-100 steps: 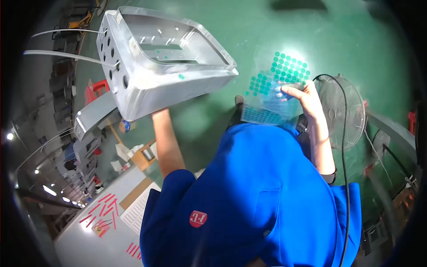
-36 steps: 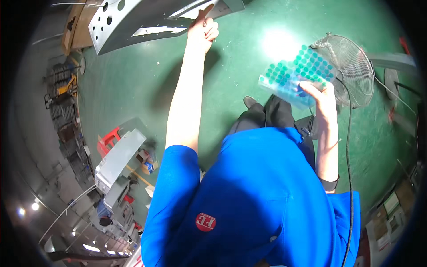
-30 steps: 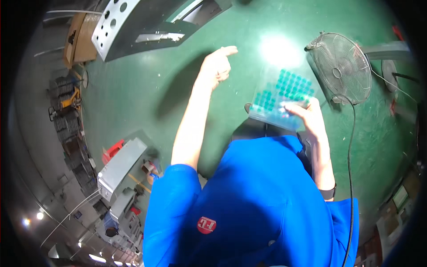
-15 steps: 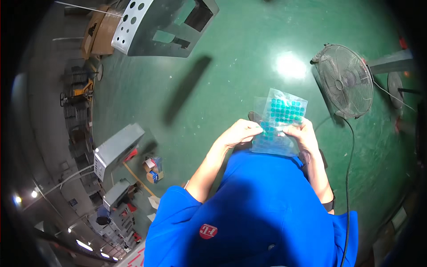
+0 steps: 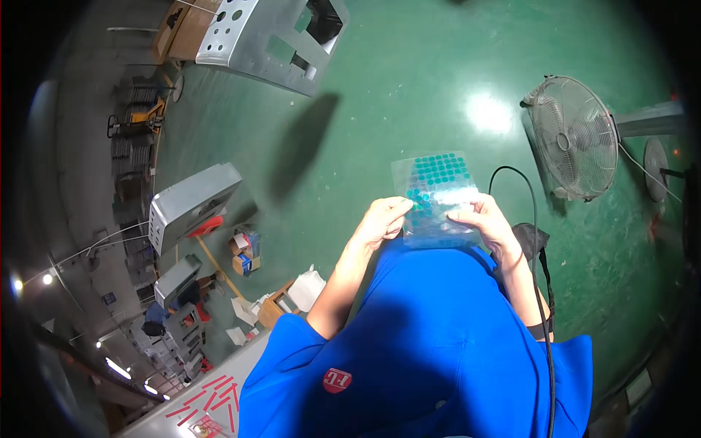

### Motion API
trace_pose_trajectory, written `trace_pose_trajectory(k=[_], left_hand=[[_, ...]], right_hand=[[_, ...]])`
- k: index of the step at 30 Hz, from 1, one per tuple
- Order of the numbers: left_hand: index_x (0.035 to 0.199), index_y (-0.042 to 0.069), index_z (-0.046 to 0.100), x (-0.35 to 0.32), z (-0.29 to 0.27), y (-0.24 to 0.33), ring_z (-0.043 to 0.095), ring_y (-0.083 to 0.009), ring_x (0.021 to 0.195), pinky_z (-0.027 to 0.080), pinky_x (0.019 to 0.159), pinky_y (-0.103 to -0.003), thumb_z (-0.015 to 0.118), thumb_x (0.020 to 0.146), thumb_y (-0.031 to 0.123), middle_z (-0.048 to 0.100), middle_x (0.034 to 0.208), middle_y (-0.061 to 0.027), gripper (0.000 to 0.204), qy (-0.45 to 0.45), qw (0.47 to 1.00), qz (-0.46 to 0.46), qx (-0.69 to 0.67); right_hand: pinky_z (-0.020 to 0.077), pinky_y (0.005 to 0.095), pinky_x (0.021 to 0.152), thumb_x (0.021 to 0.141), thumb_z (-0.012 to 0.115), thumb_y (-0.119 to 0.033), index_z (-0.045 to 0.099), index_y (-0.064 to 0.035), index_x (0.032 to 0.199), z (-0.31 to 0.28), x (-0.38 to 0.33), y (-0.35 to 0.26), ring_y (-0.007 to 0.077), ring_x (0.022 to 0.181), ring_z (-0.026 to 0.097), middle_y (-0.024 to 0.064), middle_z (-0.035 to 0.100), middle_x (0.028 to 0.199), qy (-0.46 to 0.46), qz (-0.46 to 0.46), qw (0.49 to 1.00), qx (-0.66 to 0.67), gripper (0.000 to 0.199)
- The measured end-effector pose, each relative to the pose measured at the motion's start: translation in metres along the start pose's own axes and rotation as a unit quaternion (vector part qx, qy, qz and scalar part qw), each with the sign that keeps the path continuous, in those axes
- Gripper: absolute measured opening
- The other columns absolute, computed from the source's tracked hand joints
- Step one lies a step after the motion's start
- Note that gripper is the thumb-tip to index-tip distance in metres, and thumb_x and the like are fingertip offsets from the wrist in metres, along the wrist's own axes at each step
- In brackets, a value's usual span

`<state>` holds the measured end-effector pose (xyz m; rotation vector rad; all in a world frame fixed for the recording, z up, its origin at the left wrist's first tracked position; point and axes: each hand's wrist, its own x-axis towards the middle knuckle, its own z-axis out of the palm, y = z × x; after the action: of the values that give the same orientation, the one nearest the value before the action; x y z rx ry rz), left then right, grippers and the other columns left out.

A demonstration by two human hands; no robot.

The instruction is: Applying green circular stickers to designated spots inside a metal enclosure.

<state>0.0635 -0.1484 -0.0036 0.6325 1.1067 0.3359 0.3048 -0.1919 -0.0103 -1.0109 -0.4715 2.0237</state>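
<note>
Above my lap I hold a clear plastic sheet of green round stickers (image 5: 442, 168), with rows of dots across its upper part and more by its left edge. Other clear film shows around and under it. My left hand (image 5: 385, 221) is closed in a pinch at the sheet's left edge, next to the dots there; whether a loose sticker is between the fingertips cannot be made out. My right hand (image 5: 488, 220) grips the right side, its thumb lying over the front. Glare whitens the middle of the sheet.
A large floor fan (image 5: 573, 139) stands on the green floor at the right; a black cable (image 5: 537, 219) loops near my right arm. Grey metal housings (image 5: 274, 44) are at the upper left and left (image 5: 193, 204). A table (image 5: 164, 420) with red strips lies at lower left, near cardboard boxes (image 5: 274, 306).
The sheet now sits lower and farther left, turned slightly. My hands have moved a little left with it. More of the table and boxes shows at lower left.
</note>
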Motion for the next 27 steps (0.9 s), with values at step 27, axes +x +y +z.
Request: trace_pose_trajectory(k=[27], left_hand=[[0.057,0.015,0.043,-0.02,-0.019,-0.015,0.023,-0.0015,0.039,0.015,0.037,-0.022,0.061,0.091,0.03,0.031,0.046,0.0085,0.041,0.103,0.991,0.01,0.081]], right_hand=[[0.0516,0.0229,0.068,0.078,0.066,0.002,0.065,0.003,0.1,0.01,0.024,0.029,0.0122,0.074,0.065,0.0097,0.069,0.084,-0.016,0.001,0.996,-0.089,0.022]])
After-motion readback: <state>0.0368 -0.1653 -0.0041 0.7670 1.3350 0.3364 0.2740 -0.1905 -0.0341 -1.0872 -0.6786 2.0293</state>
